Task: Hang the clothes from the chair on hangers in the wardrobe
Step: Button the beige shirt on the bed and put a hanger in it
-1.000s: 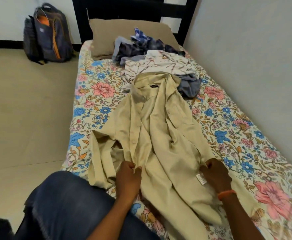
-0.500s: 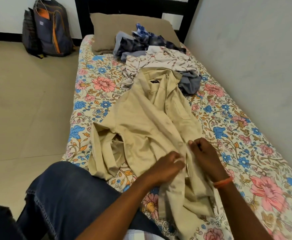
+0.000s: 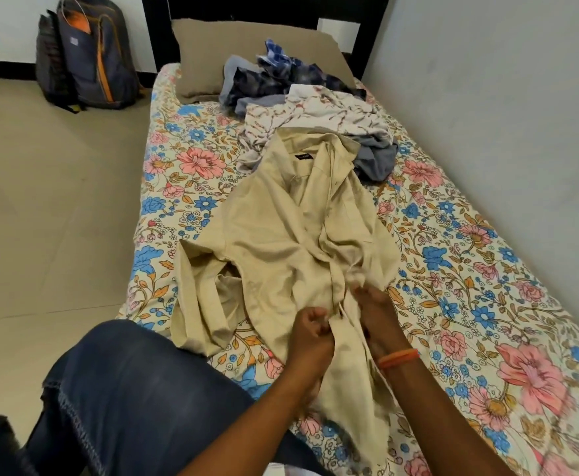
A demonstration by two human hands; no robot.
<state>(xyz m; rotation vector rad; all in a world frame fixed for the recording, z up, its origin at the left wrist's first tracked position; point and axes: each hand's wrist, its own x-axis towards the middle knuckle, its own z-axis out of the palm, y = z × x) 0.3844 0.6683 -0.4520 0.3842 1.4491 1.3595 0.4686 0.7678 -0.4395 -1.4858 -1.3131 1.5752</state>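
Note:
A beige shirt [image 3: 281,242] lies spread on the flowered bed sheet [image 3: 470,269], collar toward the pillow. My left hand [image 3: 310,334] pinches the left front edge of the shirt near its lower part. My right hand [image 3: 377,314], with an orange band at the wrist, pinches the right front edge beside it. Both hands meet at the shirt's middle opening. Behind the shirt lies a heap of other clothes [image 3: 312,108]: a white patterned one, a grey one and dark blue ones. No hanger or wardrobe is in view.
A brown pillow [image 3: 199,56] leans on the black headboard [image 3: 247,5]. A grey and orange backpack [image 3: 89,53] stands on the tiled floor at the left. A wall runs along the bed's right side. My knee in jeans [image 3: 137,389] is at the bed's near edge.
My hands moved from the shirt's spread lower corners to its middle, drawing the two front edges together. The shirt's front now lies closed over.

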